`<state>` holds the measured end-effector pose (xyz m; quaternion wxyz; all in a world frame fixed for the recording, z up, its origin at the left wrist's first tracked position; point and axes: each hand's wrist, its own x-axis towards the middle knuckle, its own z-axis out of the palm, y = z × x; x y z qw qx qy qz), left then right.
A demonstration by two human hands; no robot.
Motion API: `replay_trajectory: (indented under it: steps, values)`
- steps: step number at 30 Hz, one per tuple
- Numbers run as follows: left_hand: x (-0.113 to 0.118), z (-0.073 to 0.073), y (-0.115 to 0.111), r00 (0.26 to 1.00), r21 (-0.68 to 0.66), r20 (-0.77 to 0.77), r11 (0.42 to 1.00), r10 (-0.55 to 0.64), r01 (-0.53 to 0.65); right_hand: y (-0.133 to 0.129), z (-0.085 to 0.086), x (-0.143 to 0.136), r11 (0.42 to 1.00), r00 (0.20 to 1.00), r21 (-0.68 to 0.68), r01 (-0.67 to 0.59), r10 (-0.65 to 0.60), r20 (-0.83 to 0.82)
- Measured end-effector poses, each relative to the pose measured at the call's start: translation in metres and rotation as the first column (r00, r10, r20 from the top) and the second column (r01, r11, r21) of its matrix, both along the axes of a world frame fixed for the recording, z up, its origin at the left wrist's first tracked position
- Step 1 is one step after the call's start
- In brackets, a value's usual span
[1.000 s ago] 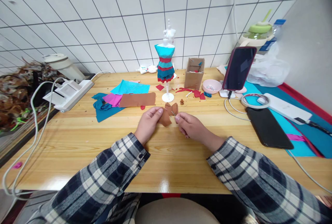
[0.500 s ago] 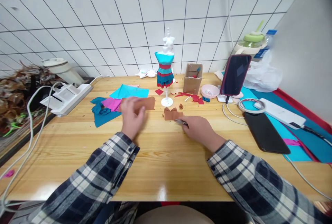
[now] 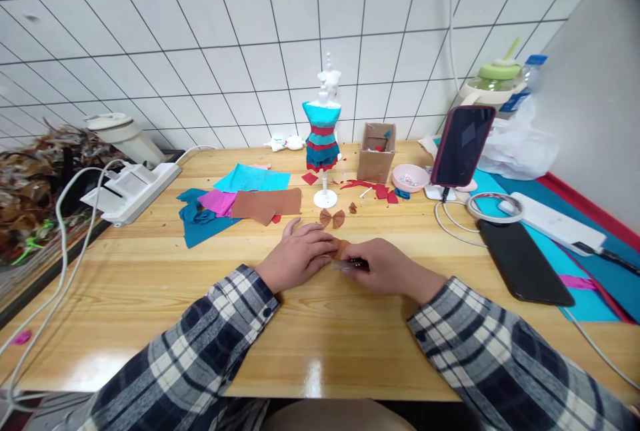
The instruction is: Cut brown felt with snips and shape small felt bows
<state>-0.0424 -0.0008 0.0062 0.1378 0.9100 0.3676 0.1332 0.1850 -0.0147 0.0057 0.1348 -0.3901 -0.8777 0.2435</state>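
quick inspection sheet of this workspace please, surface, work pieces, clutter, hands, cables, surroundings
surface: wooden table, glossy, small crumbs near the middle
work pieces: brown bow shape in front of the dressed figure; brown piece partly hidden by the hands
clutter: red scraps near the pink bowl
left hand: fingers spread, on the brown piece
right hand: grip closed on a metal-tipped tool
cables: white cables looping at left; another into the upright phone
surroundings: tiled wall behind
spills: nothing seen
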Motion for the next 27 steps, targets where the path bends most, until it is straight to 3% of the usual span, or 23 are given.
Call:
replay_trajectory:
  steps: [3, 6, 8, 15, 18, 21, 27]
  values:
    - [-0.001, 0.003, -0.001, 0.999, -0.045, 0.025, 0.998, -0.044, 0.045, 0.007, 0.0, 0.005, 0.984, 0.984, 0.015, 0.176, -0.176, -0.008]
    - [0.001, 0.005, -0.002, 0.998, -0.102, 0.052, 0.994, -0.028, 0.033, 0.017, -0.004, 0.013, 0.914, 0.914, 0.089, 0.395, -0.401, 0.064]
    - [0.003, 0.005, -0.002, 0.998, -0.091, 0.057, 0.996, 0.018, -0.013, 0.021, -0.008, 0.017, 0.894, 0.895, 0.133, 0.427, -0.439, 0.078]
    - [0.003, -0.004, -0.001, 0.999, -0.02, 0.03, 0.999, 0.043, -0.042, 0.015, -0.009, 0.012, 0.889, 0.931, 0.289, 0.355, -0.363, -0.031]
    - [0.001, -0.007, 0.001, 0.998, -0.053, 0.037, 0.998, 0.042, -0.04, 0.009, -0.004, 0.004, 0.977, 0.994, 0.187, 0.104, -0.095, -0.056]
    - [-0.001, -0.009, 0.002, 0.999, -0.033, 0.019, 0.998, 0.047, -0.046, 0.002, -0.002, -0.005, 0.988, 0.991, 0.095, -0.125, 0.128, -0.029]
    - [-0.006, -0.002, 0.002, 0.979, 0.158, 0.026, 0.966, 0.204, -0.206, -0.003, -0.002, -0.008, 0.987, 0.996, 0.14, -0.084, 0.084, 0.009]
